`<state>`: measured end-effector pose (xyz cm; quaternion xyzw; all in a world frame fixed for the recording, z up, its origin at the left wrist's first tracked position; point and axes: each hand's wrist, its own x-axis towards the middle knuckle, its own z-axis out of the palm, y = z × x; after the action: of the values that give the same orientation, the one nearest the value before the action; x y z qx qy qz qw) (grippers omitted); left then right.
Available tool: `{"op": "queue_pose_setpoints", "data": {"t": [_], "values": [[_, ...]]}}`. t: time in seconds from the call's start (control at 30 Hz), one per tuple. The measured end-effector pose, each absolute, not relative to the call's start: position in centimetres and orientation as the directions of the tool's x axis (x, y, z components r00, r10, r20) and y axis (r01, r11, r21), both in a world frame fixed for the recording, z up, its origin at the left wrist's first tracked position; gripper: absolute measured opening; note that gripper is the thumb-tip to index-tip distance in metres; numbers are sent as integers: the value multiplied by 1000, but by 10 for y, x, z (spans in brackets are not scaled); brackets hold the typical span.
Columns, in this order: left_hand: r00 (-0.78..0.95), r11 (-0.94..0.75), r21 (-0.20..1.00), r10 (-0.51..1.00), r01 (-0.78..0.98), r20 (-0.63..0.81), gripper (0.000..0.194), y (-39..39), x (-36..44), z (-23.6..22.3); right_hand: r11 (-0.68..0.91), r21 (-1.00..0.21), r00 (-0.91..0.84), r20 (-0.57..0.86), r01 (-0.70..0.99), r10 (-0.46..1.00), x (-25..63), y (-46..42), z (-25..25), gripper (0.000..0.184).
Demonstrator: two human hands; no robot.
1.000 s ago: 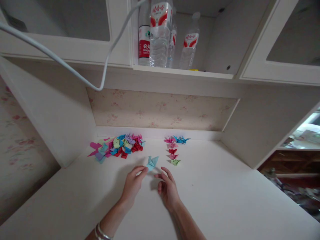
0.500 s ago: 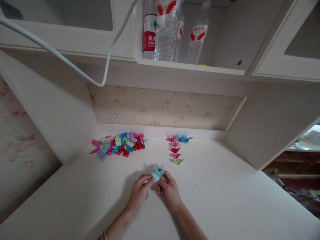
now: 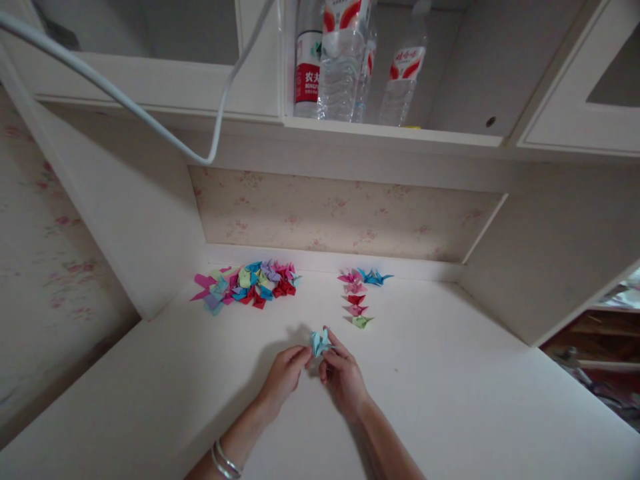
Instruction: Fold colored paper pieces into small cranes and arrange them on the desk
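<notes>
Crane (image 3: 320, 343) between both hands' fingers (image 3: 306, 353)

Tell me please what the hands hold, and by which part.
The light blue origami crane: the left hand pinches its left edge, the right hand's fingers hold its right side. Whether these are wings or tail cannot be told.

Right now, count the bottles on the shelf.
4 in view: the far-left bottle, the front bottle beside it, the partly hidden bottle just behind that, and the far-right bottle. More may be hidden behind them.
</notes>
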<state>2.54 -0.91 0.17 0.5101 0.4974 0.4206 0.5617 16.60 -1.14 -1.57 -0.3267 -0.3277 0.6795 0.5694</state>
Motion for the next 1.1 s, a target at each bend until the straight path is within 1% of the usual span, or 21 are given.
{"op": "queue_pose_setpoints", "data": {"t": [0.1, 0.23, 0.33, 0.43, 0.5, 0.57, 0.6, 0.63, 0.77, 0.87, 0.97, 1.03, 1.1], "values": [[144, 132, 991, 980, 36, -136, 38, -10, 27, 6, -150, -832, -165, -71, -534, 984, 166, -11, -17, 60], [120, 104, 993, 987, 59, -110, 36, -11, 27, 11, -147, -858, -183, -63, -492, 981, 165, -11, -19, 59], [70, 57, 996, 996, 74, -63, 35, -10, 26, 12, -138, -867, -144, -77, -480, 987, 163, -10, -20, 59], [-2, -31, 994, 1000, 107, 31, 33, -8, 23, 9, -98, -864, -55, -82, -495, 995, 163, -10, -20, 58], [-58, -102, 982, 992, 161, 112, 33, -6, 21, 6, -71, -851, -8, -78, -520, 997, 163, -10, -19, 48], [-97, -159, 959, 978, 236, 186, 32, -5, 18, 3, -73, -840, -20, -74, -538, 997, 163, -11, -17, 27], [-103, -184, 944, 970, 274, 219, 32, -4, 17, 2, -83, -841, -42, -72, -535, 997, 162, -12, -16, 20], [-97, -207, 928, 964, 309, 247, 32, -4, 16, 0, -93, -848, -63, -71, -522, 996, 162, -12, -14, 20], [-39, -282, 881, 947, 381, 320, 31, -7, 17, 0, -100, -902, -55, -84, -419, 995, 158, -12, -12, 34], [6, -313, 864, 941, 394, 338, 29, -10, 20, 1, -120, -925, -33, -116, -361, 993, 157, -10, -16, 38], [38, -323, 862, 941, 391, 335, 30, -12, 23, 3, -132, -908, -22, -134, -399, 991, 159, -8, -19, 36], [35, -299, 887, 951, 353, 307, 32, -12, 24, 4, -136, -890, -26, -138, -436, 990, 161, -8, -20, 33], [0, -226, 935, 972, 275, 235, 35, -11, 25, 5, -140, -876, -34, -140, -462, 990, 162, -7, -19, 31]]}}
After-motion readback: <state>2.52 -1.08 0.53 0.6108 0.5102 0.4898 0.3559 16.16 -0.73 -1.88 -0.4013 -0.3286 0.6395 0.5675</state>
